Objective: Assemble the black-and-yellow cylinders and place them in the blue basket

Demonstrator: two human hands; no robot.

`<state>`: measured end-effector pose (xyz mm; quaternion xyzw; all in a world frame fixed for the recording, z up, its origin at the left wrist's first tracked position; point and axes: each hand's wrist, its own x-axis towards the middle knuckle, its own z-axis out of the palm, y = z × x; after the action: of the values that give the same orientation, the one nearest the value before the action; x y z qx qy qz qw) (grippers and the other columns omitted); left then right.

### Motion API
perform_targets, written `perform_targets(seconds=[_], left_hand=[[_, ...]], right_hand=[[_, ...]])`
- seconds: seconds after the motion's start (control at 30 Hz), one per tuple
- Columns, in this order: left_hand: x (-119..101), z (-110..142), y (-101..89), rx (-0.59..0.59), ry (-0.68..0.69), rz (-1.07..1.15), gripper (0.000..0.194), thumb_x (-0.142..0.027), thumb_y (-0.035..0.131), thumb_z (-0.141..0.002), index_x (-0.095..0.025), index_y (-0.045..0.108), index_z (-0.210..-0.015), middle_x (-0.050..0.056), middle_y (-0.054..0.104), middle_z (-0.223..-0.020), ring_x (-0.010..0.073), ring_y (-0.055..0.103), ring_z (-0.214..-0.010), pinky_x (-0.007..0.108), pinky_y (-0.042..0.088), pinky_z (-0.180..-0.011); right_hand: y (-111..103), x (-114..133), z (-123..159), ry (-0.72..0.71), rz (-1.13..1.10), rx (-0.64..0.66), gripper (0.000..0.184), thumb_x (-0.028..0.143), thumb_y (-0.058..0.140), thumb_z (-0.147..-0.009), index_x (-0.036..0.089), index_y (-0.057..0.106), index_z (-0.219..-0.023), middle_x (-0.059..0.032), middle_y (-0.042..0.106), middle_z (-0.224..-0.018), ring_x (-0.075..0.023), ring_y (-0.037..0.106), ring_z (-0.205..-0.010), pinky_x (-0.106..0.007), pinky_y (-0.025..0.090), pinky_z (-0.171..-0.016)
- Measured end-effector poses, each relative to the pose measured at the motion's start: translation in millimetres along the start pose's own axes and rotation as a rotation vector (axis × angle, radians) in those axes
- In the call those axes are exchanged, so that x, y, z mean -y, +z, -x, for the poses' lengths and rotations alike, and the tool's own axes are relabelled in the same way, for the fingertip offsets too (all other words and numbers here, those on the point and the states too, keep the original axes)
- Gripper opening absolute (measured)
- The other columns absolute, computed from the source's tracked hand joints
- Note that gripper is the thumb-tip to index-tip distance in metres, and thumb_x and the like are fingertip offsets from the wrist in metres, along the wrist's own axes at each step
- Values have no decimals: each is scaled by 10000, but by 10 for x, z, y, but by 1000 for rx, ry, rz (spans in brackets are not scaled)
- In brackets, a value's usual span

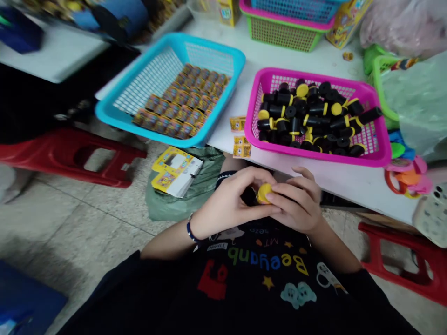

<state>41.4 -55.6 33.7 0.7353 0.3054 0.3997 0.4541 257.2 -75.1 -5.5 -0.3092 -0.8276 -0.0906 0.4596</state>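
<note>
My left hand (226, 202) and my right hand (296, 202) meet close to my chest, below the table edge. Both are closed around one small black cylinder with a yellow cap (264, 193); only the cap and a bit of black show between the fingers. Just above the hands, on the white table (335, 179), stands a pink basket (380, 149) heaped with several like black and yellow cylinders (310, 118). To its left a blue basket (115, 116) holds rows of wrapped cylinders (181, 102). Small yellow stickers (240, 139) lie between the baskets.
A stack of yellow sticker sheets (176, 170) rests on a green bag (188, 190) on the floor. Red plastic stools stand at the left (70, 156) and right (408, 256). Green and pink baskets (282, 28), toys (407, 174) and a phone (433, 214) crowd the table's far and right side.
</note>
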Motion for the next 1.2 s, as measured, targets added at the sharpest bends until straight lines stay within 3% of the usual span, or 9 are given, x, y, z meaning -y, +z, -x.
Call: perform_targets(seconds=[0.2, 0.37, 0.6, 0.73, 0.8, 0.9, 1.0, 1.07, 1.2], left_hand=[[-53, -10, -193, 140, -213, 93, 377, -304, 938, -804, -184, 708, -1078, 31, 792, -1020, 170, 770, -950, 279, 621, -903], [-31, -19, -183, 202, -325, 281, 464, -245, 964, -750, -184, 684, -1115, 26, 804, -992, 168, 791, -932, 283, 645, -901], [-109, -16, -80, 40, -69, -54, 286, -297, 896, -863, -174, 732, -1063, 37, 816, -1009, 153, 791, -900, 241, 647, -870], [-143, -9, -190, -38, 92, -238, 230, -303, 891, -870, -196, 753, -1019, 47, 841, -1048, 174, 815, -954, 243, 649, -884], [-154, -70, -442, -138, 97, -371, 242, -374, 893, -869, -202, 753, -967, 60, 841, -1046, 201, 814, -967, 289, 652, -906], [-105, -339, -1098, -291, -70, -694, 259, -419, 865, -888, -216, 763, -1013, 66, 829, -1050, 225, 788, -959, 344, 627, -924], [74, -788, -1862, -237, -388, -989, 202, -299, 825, -868, -204, 766, -1036, 62, 824, -1009, 234, 753, -928, 349, 586, -898], [235, -1087, -2267, -161, -600, -1053, 204, -251, 757, -885, -193, 752, -1081, 36, 820, -954, 211, 733, -901, 337, 558, -907], [533, -1458, -2683, -167, -687, -1090, 94, -262, 759, -851, -171, 741, -864, -3, 714, -678, 213, 688, -883, 315, 503, -921]], right_hand=[[45, -18, -40, -138, -47, -6, 145, 235, 736, -983, 220, 751, -1126, -26, 816, -1049, -191, 676, -989, -501, 562, -1171], [52, -30, -102, -95, -166, -17, 122, 289, 686, -1027, 209, 722, -1112, -25, 825, -954, -173, 736, -929, -447, 643, -1028], [103, -71, -35, -58, -159, -12, 231, 230, 743, -970, 153, 717, -1186, -85, 804, -1017, -212, 733, -1022, -494, 600, -1131], [91, -91, -52, -10, -188, -6, 529, 191, 791, -922, 177, 618, -1421, -116, 801, -1127, -254, 747, -1088, -530, 661, -1055], [33, -121, -54, 20, -183, -22, 686, 184, 830, -885, 197, 552, -1511, -124, 793, -1151, -274, 751, -1120, -535, 684, -1030], [-108, -194, 4, 101, -155, -52, 769, 106, 818, -858, 261, 524, -1552, -104, 780, -1144, -274, 764, -1104, -529, 702, -1002], [-246, -260, 120, 183, -113, -28, 725, 58, 759, -874, 281, 547, -1530, -89, 781, -1112, -258, 774, -1059, -487, 715, -951], [-305, -278, 195, 235, -88, 15, 595, 78, 731, -902, 265, 608, -1453, -94, 783, -1088, -254, 777, -1032, -458, 716, -911], [-351, -249, 284, 230, -99, 92, 346, 98, 682, -940, 238, 694, -1257, -80, 800, -1014, -233, 786, -930, -450, 712, -863]])
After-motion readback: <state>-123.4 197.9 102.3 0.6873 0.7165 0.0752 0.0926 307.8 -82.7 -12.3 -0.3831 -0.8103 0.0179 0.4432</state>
